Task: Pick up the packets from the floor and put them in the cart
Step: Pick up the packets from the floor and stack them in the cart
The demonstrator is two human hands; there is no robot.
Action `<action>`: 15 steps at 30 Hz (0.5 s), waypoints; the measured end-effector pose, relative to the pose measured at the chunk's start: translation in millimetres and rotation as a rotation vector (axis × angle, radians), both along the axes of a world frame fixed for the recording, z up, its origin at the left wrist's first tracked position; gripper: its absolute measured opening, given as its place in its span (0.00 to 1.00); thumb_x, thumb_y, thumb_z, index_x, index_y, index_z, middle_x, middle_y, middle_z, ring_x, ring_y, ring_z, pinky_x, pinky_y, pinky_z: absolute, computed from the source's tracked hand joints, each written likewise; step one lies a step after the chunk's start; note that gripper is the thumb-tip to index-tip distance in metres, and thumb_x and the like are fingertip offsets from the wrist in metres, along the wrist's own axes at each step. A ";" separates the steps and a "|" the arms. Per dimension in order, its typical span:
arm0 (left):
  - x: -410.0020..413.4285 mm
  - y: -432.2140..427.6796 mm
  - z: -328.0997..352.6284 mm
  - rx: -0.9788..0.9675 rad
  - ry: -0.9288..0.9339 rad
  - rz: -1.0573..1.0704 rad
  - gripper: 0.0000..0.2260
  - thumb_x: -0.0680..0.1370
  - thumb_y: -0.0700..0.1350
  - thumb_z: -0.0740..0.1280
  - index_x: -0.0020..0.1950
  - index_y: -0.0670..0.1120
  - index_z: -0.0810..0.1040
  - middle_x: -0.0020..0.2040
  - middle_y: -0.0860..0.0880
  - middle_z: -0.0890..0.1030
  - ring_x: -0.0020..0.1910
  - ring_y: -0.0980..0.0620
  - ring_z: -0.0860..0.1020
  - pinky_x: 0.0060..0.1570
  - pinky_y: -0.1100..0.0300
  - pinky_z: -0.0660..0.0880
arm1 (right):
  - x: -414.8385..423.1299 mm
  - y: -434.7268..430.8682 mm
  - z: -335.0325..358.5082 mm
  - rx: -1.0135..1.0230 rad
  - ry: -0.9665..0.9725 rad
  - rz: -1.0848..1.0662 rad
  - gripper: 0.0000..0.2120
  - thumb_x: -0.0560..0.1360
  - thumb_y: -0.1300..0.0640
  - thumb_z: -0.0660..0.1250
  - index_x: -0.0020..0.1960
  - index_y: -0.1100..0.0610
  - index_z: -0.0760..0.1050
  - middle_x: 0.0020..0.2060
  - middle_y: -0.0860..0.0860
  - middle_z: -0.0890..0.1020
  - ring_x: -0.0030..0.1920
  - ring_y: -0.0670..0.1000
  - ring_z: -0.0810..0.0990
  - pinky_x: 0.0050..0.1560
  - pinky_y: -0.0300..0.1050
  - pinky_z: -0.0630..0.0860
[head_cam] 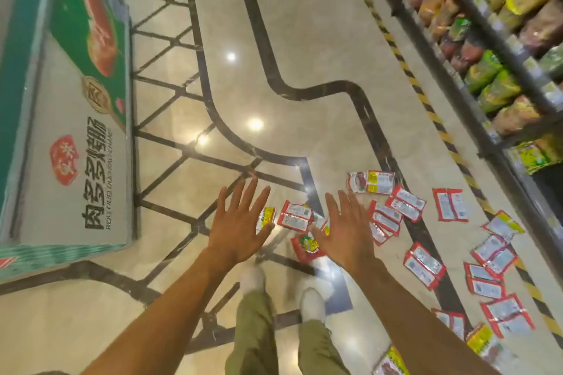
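Observation:
Several red-edged packets (396,210) lie scattered on the shiny tiled floor, from the middle to the lower right. One red packet (297,218) lies between my two hands, and another with a yellow-green label (306,248) lies just in front of my shoes. My left hand (240,222) and my right hand (344,228) are both stretched out above the floor with fingers straight and spread, holding nothing. The cart's black wire side (158,49) stands to the left.
A big green and grey cardboard box (61,119) sits at the left beside the cart's wire. A shelf rack of snack bags (493,49) runs along the right, behind a yellow-black floor stripe (426,106). My white shoes (310,301) stand below my hands.

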State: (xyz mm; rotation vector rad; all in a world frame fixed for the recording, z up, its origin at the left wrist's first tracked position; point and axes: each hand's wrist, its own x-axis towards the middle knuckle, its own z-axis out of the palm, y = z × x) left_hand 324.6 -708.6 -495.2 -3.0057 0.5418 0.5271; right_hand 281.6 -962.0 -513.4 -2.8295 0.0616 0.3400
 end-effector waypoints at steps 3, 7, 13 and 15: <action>46.5 11.4 -84.4 -0.010 0.058 -0.040 0.38 0.80 0.73 0.40 0.85 0.54 0.57 0.85 0.46 0.53 0.84 0.40 0.51 0.79 0.32 0.52 | 43.1 11.0 -81.1 0.021 0.039 -0.015 0.44 0.77 0.25 0.47 0.78 0.56 0.68 0.73 0.61 0.75 0.74 0.67 0.73 0.72 0.67 0.72; 94.0 20.0 -207.0 0.011 0.127 -0.026 0.45 0.73 0.75 0.26 0.85 0.57 0.47 0.86 0.48 0.44 0.85 0.42 0.43 0.80 0.35 0.42 | 81.9 28.6 -206.0 0.036 0.057 -0.007 0.37 0.76 0.33 0.61 0.75 0.59 0.71 0.71 0.64 0.77 0.71 0.68 0.76 0.68 0.69 0.75; 126.6 49.9 -422.8 0.036 0.239 -0.033 0.38 0.78 0.73 0.42 0.85 0.58 0.46 0.86 0.48 0.46 0.85 0.42 0.45 0.81 0.37 0.41 | 124.7 56.0 -403.3 -0.015 0.176 0.072 0.40 0.74 0.34 0.63 0.77 0.58 0.69 0.73 0.63 0.73 0.74 0.67 0.70 0.73 0.66 0.69; 128.5 62.4 -501.0 0.059 0.260 -0.049 0.37 0.80 0.73 0.48 0.85 0.58 0.46 0.86 0.48 0.48 0.85 0.42 0.47 0.80 0.37 0.41 | 135.9 62.2 -470.1 -0.040 0.265 0.073 0.40 0.73 0.35 0.64 0.77 0.58 0.68 0.73 0.63 0.72 0.74 0.67 0.69 0.73 0.64 0.68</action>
